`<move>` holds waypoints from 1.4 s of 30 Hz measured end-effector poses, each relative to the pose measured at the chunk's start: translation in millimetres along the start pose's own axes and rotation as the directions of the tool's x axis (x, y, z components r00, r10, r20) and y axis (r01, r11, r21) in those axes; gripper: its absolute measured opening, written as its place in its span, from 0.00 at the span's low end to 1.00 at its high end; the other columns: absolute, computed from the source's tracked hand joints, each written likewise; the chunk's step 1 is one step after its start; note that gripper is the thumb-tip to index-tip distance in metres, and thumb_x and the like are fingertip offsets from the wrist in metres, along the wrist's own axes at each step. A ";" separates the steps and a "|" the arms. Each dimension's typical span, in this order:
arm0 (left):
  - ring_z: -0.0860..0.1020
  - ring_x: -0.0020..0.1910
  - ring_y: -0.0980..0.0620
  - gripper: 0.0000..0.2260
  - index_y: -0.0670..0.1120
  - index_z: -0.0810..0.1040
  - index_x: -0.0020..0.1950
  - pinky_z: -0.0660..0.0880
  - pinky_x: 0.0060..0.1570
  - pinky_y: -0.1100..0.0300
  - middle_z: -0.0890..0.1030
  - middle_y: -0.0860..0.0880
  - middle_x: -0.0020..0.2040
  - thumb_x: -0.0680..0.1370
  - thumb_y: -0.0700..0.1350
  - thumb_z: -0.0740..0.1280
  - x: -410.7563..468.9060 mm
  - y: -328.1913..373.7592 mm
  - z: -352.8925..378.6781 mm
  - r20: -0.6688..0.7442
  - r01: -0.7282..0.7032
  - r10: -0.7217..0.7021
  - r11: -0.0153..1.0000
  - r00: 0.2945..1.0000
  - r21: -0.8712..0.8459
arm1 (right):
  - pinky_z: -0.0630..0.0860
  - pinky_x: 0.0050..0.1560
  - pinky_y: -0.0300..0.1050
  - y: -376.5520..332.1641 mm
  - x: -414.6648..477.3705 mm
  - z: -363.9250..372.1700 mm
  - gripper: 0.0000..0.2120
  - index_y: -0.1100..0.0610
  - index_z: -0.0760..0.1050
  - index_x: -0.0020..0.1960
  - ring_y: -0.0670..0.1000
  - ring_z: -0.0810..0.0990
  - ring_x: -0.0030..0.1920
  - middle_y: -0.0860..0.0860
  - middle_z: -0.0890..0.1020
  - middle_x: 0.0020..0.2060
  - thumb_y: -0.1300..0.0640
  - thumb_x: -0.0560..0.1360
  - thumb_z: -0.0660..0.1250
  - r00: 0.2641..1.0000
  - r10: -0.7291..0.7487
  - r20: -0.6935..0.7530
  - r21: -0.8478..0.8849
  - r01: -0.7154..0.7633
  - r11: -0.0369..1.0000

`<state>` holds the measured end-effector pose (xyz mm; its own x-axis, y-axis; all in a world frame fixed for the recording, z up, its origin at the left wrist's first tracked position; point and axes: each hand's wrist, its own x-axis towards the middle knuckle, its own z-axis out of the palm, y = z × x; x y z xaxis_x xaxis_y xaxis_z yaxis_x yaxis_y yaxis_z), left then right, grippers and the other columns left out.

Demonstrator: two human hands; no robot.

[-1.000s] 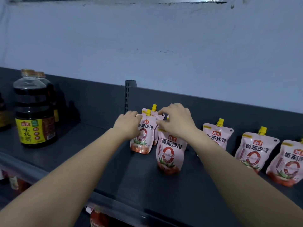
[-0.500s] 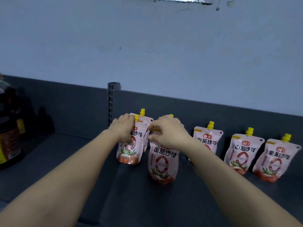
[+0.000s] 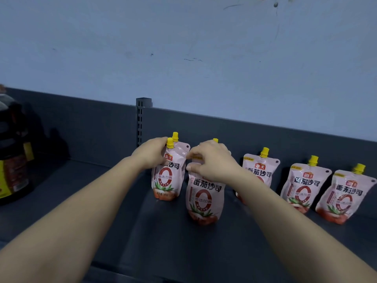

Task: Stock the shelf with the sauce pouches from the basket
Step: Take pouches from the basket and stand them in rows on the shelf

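Pink sauce pouches with yellow caps stand on a dark grey shelf [image 3: 114, 201]. My left hand [image 3: 150, 153] grips the top left corner of an upright pouch [image 3: 165, 181]; a second pouch stands right behind it, only its cap [image 3: 175, 136] and upper edge showing. My right hand [image 3: 210, 160] pinches the top of a nearer pouch [image 3: 204, 199], which stands upright in front of the row. Three more pouches [image 3: 259, 170] [image 3: 302, 186] [image 3: 342, 199] lean against the back panel to the right. The basket is out of sight.
A large dark soy sauce bottle [image 3: 12, 160] with a yellow label stands at the far left of the shelf. A slotted upright post [image 3: 140, 121] splits the back panel. Bare shelf lies between the bottle and the pouches, and in front of them.
The view has shifted right, so the bottle slid toward the left edge. Both hands stay on the tops of their pouches, which now stand a little straighter.
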<state>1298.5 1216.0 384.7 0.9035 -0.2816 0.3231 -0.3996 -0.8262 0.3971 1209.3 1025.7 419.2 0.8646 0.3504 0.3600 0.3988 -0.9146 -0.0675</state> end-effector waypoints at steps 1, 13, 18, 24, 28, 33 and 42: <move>0.79 0.50 0.48 0.17 0.50 0.74 0.54 0.78 0.50 0.46 0.80 0.51 0.52 0.68 0.40 0.73 -0.6 0.5 -0.3 0.000 0.003 -0.003 1.000 1.000 0.009 | 0.64 0.53 0.47 0.2 0.1 0.1 0.15 0.47 0.78 0.60 0.51 0.72 0.60 0.46 0.80 0.50 0.44 0.75 0.67 1.000 0.003 0.001 -0.001 -0.003 1.000; 0.78 0.53 0.49 0.25 0.49 0.72 0.63 0.78 0.51 0.49 0.78 0.50 0.57 0.68 0.43 0.76 -8.0 -3.0 -4.4 -0.019 0.058 -0.057 0.997 0.998 0.058 | 0.68 0.61 0.52 -3.5 0.6 -0.8 0.17 0.47 0.77 0.60 0.51 0.72 0.63 0.47 0.81 0.54 0.44 0.74 0.68 1.000 0.027 -0.010 0.020 -0.027 0.999; 0.75 0.59 0.47 0.32 0.49 0.67 0.69 0.76 0.56 0.48 0.74 0.49 0.63 0.68 0.46 0.76 -15.7 -5.0 -10.7 -0.022 0.063 -0.061 0.988 0.998 0.143 | 0.67 0.63 0.54 -12.4 3.5 -1.8 0.18 0.47 0.76 0.63 0.53 0.69 0.65 0.48 0.80 0.56 0.44 0.75 0.67 0.998 0.019 -0.060 -0.016 -0.020 1.000; 0.73 0.60 0.46 0.28 0.47 0.67 0.69 0.72 0.55 0.50 0.73 0.47 0.59 0.72 0.51 0.72 -39.0 -15.4 -23.8 -0.028 0.063 -0.057 0.941 0.998 0.333 | 0.65 0.63 0.52 -39.7 5.3 -0.1 0.21 0.49 0.73 0.66 0.53 0.69 0.66 0.49 0.78 0.58 0.44 0.75 0.66 0.994 -0.018 -0.111 -0.037 0.014 0.999; 0.71 0.62 0.45 0.26 0.45 0.68 0.67 0.69 0.58 0.50 0.73 0.46 0.60 0.73 0.54 0.70 -64.1 -29.2 -40.8 -0.046 0.088 -0.075 0.856 0.996 0.510 | 0.66 0.63 0.52 -69.0 9.9 11.6 0.23 0.49 0.71 0.68 0.54 0.69 0.66 0.49 0.77 0.62 0.45 0.75 0.66 0.993 -0.058 -0.098 -0.016 0.056 0.998; 0.71 0.63 0.46 0.26 0.46 0.69 0.66 0.68 0.59 0.51 0.73 0.47 0.61 0.73 0.56 0.69 -108.9 -54.9 -66.1 -0.042 0.129 -0.133 0.765 0.990 0.631 | 0.68 0.61 0.52 -109.4 15.1 34.6 0.24 0.51 0.70 0.68 0.55 0.70 0.66 0.51 0.76 0.62 0.45 0.75 0.67 0.991 -0.120 -0.053 0.012 0.121 0.993; 0.72 0.63 0.44 0.22 0.45 0.71 0.63 0.71 0.57 0.49 0.74 0.46 0.60 0.73 0.53 0.69 -251.8 -90.3 -106.1 -0.155 0.367 -0.376 0.600 0.914 0.711 | 0.68 0.63 0.53 -212.0 1.5 85.2 0.27 0.52 0.65 0.72 0.58 0.70 0.66 0.54 0.73 0.66 0.46 0.76 0.66 0.926 -0.359 0.120 0.098 0.349 0.932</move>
<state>1090.6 1413.3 358.6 0.9517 0.1290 0.2785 0.2024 -0.9459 -0.2535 1152.1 1237.4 354.8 0.6940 0.6767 0.2460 0.7030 -0.7106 -0.0285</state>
